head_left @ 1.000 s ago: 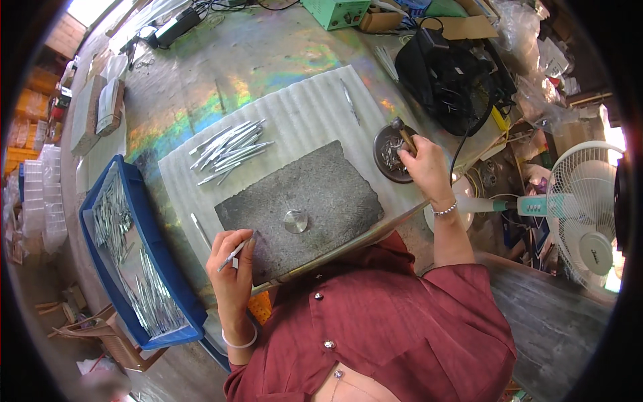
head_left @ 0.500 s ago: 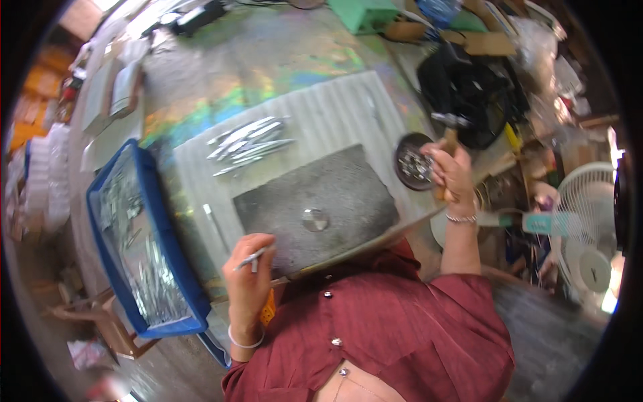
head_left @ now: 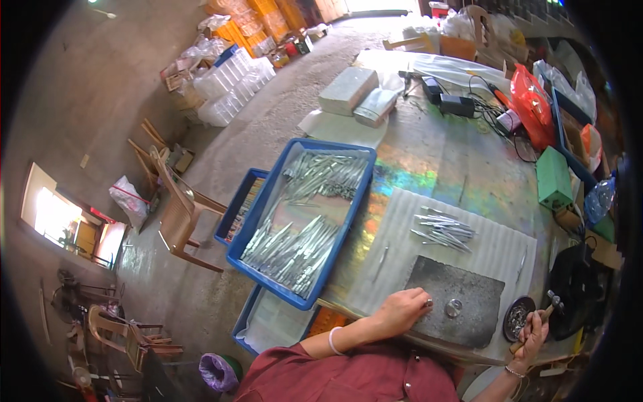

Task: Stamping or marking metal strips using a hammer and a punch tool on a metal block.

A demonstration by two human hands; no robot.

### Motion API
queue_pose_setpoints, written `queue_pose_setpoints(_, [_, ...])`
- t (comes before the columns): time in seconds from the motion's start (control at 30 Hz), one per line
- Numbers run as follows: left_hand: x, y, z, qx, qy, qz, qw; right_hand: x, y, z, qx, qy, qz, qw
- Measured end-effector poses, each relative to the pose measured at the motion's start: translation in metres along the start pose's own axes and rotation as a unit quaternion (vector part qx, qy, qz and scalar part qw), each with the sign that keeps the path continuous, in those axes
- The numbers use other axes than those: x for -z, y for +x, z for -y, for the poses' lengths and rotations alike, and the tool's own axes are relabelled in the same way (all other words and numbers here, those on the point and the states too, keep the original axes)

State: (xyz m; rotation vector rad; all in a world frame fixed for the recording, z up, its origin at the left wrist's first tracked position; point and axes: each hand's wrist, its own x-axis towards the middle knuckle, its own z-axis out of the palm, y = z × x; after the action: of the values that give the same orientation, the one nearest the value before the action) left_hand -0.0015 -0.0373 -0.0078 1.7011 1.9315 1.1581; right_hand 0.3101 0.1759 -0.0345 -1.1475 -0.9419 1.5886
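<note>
My left hand [head_left: 402,312] is closed at the left edge of a dark rectangular slab [head_left: 462,278]. A slim silver metal piece [head_left: 429,303] is pinched in its fingertips, mostly hidden by them. On the slab, just right of that hand, sits a small round metal block [head_left: 453,308]. My right hand [head_left: 532,336] grips a hammer [head_left: 555,301] by its wooden handle, head up, beside a dark round dish [head_left: 507,323] of small shiny parts. Beyond the slab, a pile of slim silver metal pieces [head_left: 444,231] lies on a white foam sheet [head_left: 402,208].
A blue tray [head_left: 368,174] of many slim metal pieces stands at the table's left edge, above other blue trays [head_left: 242,335]. A black bag [head_left: 568,288] and a green box [head_left: 554,177] are on the right. Grey blocks [head_left: 348,90] lie at the far side; a chair [head_left: 177,214] stands left.
The view has swung left, bringing the floor and wall into sight. My left hand still pinches the metal piece, now at the slab's left edge. My right hand keeps the hammer near the dish.
</note>
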Motion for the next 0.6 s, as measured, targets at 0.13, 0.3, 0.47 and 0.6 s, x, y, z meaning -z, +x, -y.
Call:
queue_pose_setpoints(0.13, [0.007,-0.001,0.006,-0.002,-0.062,-0.02,0.998,-0.012,-0.002,0.0,0.021,-0.012,0.036,0.999])
queue_pose_setpoints(0.3, [0.02,-0.01,-0.004,0.093,-0.222,0.011,0.971,-0.034,-0.029,0.005,0.025,-0.027,0.066,0.997])
queue_pose_setpoints(0.47, [0.015,-0.021,-0.019,0.183,-0.47,0.016,0.864,-0.07,-0.068,0.009,0.012,-0.037,0.136,0.99])
queue_pose_setpoints(0.6, [0.017,-0.017,-0.017,0.225,-0.567,0.035,0.792,-0.112,-0.104,0.02,-0.035,-0.096,0.142,0.985])
